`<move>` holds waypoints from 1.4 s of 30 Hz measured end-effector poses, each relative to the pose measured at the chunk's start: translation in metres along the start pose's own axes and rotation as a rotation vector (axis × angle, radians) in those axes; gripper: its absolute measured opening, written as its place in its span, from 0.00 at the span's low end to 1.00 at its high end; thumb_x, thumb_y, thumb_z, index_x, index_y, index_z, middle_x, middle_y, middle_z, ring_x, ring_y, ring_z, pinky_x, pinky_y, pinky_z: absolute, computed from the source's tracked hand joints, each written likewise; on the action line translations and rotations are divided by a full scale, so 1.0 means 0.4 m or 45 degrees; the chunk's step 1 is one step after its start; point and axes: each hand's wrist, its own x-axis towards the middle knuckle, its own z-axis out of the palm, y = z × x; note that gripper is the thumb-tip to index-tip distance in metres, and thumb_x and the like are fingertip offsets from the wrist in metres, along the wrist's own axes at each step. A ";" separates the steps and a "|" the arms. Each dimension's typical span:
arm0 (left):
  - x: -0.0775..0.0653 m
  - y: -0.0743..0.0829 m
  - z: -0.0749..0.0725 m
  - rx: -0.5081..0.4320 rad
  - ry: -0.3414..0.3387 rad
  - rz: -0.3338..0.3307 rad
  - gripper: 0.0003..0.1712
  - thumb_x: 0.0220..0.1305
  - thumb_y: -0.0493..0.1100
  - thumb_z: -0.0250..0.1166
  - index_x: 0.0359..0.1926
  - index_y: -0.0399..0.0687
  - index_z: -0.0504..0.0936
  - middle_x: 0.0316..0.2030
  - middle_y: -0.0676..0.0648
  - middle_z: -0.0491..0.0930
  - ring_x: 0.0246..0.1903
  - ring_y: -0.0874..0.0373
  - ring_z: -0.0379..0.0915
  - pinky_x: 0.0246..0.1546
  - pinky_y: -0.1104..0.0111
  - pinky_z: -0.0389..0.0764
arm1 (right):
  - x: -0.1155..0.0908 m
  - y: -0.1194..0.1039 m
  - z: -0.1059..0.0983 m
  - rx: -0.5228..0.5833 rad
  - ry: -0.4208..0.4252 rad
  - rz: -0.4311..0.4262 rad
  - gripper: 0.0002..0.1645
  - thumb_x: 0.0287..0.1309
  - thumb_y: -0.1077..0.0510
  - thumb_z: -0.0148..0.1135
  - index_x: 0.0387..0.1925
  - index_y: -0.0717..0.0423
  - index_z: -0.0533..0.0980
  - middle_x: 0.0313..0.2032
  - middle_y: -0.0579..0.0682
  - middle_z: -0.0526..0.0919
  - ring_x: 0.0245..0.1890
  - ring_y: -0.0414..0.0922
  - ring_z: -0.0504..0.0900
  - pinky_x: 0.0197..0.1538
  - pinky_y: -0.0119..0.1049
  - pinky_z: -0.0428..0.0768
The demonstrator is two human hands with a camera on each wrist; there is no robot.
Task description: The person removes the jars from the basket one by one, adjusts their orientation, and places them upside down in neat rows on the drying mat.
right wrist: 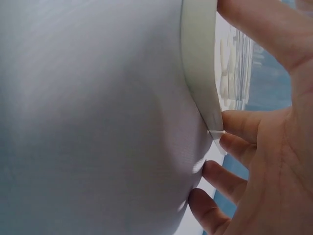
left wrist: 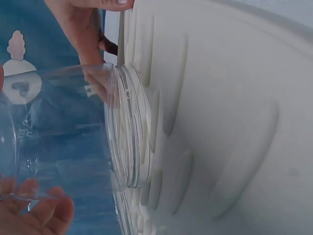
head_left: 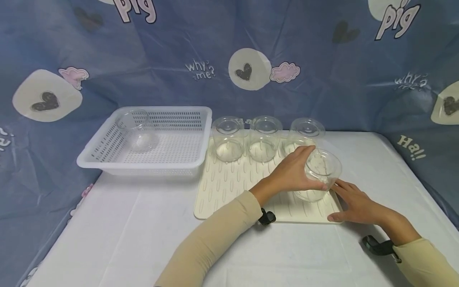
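My left hand [head_left: 295, 172] grips a clear plastic jar [head_left: 324, 169] around its side, near the right front of the cream ribbed mat [head_left: 229, 199]. In the left wrist view the jar's ringed rim [left wrist: 129, 127] faces down, right at the mat's ridges. Fingers [left wrist: 46, 210] of that hand curl along the jar wall. My right hand [head_left: 358, 205] rests at the mat's right front corner, fingers spread and loosely bent. Seen from the right wrist, its fingertips [right wrist: 230, 139] touch the mat's edge [right wrist: 200, 58].
Three more clear jars [head_left: 229, 139] stand in a row along the mat's back. To the left, a white perforated basket [head_left: 143, 165] holds another clear jar [head_left: 138, 133]. White cloth covers the table [head_left: 143, 231]; a blue printed sheet [head_left: 172, 36] hangs behind.
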 end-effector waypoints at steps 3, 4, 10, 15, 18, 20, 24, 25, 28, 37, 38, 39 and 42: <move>-0.002 -0.001 -0.002 0.022 0.000 -0.004 0.66 0.45 0.73 0.73 0.79 0.60 0.48 0.76 0.55 0.54 0.74 0.58 0.58 0.70 0.65 0.69 | 0.004 0.000 0.001 -0.006 0.002 0.001 0.62 0.41 0.40 0.78 0.69 0.72 0.61 0.69 0.74 0.58 0.64 0.75 0.59 0.57 0.76 0.66; -0.004 -0.001 -0.004 0.020 -0.005 -0.009 0.67 0.45 0.73 0.72 0.79 0.61 0.48 0.76 0.55 0.54 0.74 0.58 0.57 0.70 0.65 0.69 | 0.005 0.000 0.001 -0.009 0.003 0.000 0.62 0.40 0.40 0.78 0.68 0.72 0.61 0.69 0.74 0.58 0.64 0.75 0.60 0.57 0.76 0.66; -0.005 -0.010 -0.009 -0.013 -0.019 -0.012 0.66 0.45 0.73 0.72 0.79 0.63 0.46 0.77 0.57 0.52 0.75 0.59 0.56 0.70 0.65 0.69 | 0.009 -0.002 -0.002 -0.006 0.009 -0.008 0.61 0.40 0.41 0.78 0.68 0.71 0.62 0.69 0.74 0.58 0.63 0.75 0.60 0.56 0.76 0.65; -0.008 -0.011 -0.008 -0.009 -0.044 -0.022 0.67 0.46 0.73 0.72 0.79 0.64 0.45 0.77 0.56 0.53 0.75 0.58 0.57 0.69 0.63 0.70 | 0.011 -0.004 -0.001 0.023 0.007 -0.016 0.60 0.41 0.42 0.78 0.68 0.71 0.62 0.69 0.75 0.58 0.63 0.76 0.60 0.55 0.77 0.65; -0.010 -0.007 -0.010 0.001 -0.058 -0.035 0.67 0.46 0.72 0.72 0.79 0.65 0.44 0.76 0.54 0.55 0.74 0.57 0.58 0.68 0.62 0.72 | 0.011 -0.003 -0.001 0.020 0.008 -0.019 0.60 0.41 0.42 0.78 0.68 0.71 0.62 0.68 0.75 0.59 0.63 0.75 0.60 0.56 0.76 0.65; -0.010 -0.002 -0.012 0.014 -0.062 -0.051 0.67 0.46 0.73 0.72 0.79 0.66 0.43 0.75 0.54 0.57 0.73 0.57 0.59 0.66 0.62 0.73 | 0.011 -0.002 -0.002 0.016 0.012 -0.021 0.60 0.41 0.42 0.78 0.68 0.71 0.62 0.68 0.75 0.59 0.63 0.75 0.60 0.56 0.76 0.65; -0.011 0.007 -0.017 0.054 -0.076 -0.084 0.66 0.46 0.73 0.71 0.79 0.67 0.43 0.74 0.54 0.59 0.72 0.57 0.62 0.64 0.63 0.75 | 0.012 -0.001 0.001 0.030 0.008 -0.018 0.60 0.42 0.43 0.78 0.68 0.71 0.62 0.68 0.75 0.59 0.63 0.75 0.60 0.56 0.77 0.65; -0.012 0.009 -0.018 0.068 -0.081 -0.097 0.67 0.46 0.74 0.71 0.79 0.67 0.42 0.74 0.55 0.58 0.72 0.57 0.61 0.64 0.63 0.75 | 0.011 -0.001 0.002 0.034 0.007 -0.017 0.60 0.42 0.43 0.78 0.68 0.71 0.61 0.68 0.75 0.59 0.64 0.75 0.60 0.56 0.77 0.65; -0.019 0.013 -0.026 0.131 -0.060 -0.119 0.73 0.41 0.77 0.71 0.79 0.66 0.38 0.76 0.55 0.53 0.73 0.56 0.60 0.65 0.63 0.74 | 0.009 -0.002 0.006 0.043 -0.010 -0.004 0.60 0.42 0.42 0.77 0.68 0.72 0.61 0.68 0.75 0.59 0.64 0.75 0.59 0.56 0.77 0.64; -0.115 -0.030 -0.178 0.207 -0.004 0.016 0.68 0.48 0.73 0.70 0.80 0.57 0.42 0.79 0.47 0.43 0.77 0.47 0.49 0.70 0.50 0.68 | 0.000 0.002 0.015 0.005 0.000 0.012 0.59 0.42 0.41 0.77 0.66 0.72 0.63 0.68 0.76 0.59 0.63 0.74 0.59 0.55 0.76 0.65; -0.133 -0.041 -0.195 0.220 -0.008 0.029 0.66 0.50 0.72 0.70 0.79 0.56 0.44 0.79 0.46 0.43 0.77 0.46 0.49 0.70 0.48 0.67 | -0.002 0.003 0.015 0.000 0.003 0.012 0.59 0.42 0.41 0.77 0.66 0.73 0.63 0.67 0.76 0.60 0.63 0.74 0.59 0.55 0.76 0.65; -0.151 -0.052 -0.210 0.232 -0.009 0.035 0.63 0.52 0.71 0.69 0.79 0.55 0.47 0.79 0.45 0.44 0.77 0.45 0.48 0.71 0.47 0.66 | -0.003 0.004 0.015 -0.003 0.005 0.009 0.59 0.42 0.41 0.77 0.66 0.73 0.63 0.67 0.77 0.60 0.63 0.74 0.59 0.55 0.76 0.65; -0.206 -0.083 -0.261 0.269 -0.024 0.019 0.55 0.58 0.66 0.67 0.78 0.53 0.52 0.78 0.43 0.46 0.77 0.44 0.48 0.72 0.46 0.62 | -0.006 0.005 0.014 -0.009 0.010 -0.004 0.59 0.42 0.41 0.77 0.66 0.74 0.63 0.67 0.77 0.60 0.63 0.74 0.60 0.55 0.76 0.65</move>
